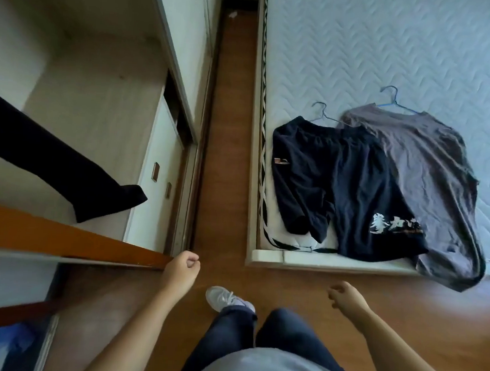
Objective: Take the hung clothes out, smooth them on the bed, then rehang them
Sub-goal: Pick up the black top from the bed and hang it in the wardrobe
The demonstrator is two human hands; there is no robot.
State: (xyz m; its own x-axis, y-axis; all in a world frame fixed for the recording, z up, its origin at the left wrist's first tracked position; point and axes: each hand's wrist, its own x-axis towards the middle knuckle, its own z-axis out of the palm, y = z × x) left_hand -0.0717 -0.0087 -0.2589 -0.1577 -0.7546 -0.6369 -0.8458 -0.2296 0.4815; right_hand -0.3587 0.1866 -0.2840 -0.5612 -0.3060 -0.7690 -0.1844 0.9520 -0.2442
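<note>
Smoothing due, both hands empty
Dark navy printed shorts [338, 185] overlap a grey-brown T-shirt [428, 173] on the white quilted bed [389, 50]; left hand [179, 271] seemingly fisted, right hand [347, 296] fingers loosely apart. Separate them first, then stroke each flat.

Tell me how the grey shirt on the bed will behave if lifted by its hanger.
Likely floppy: the grey shirt lies wrinkled and its hem droops over the bed edge. Probably light, since the fabric looks thin. Lifted by the blue hanger, it may swing, and could drag the dark shorts lying against it.
</note>
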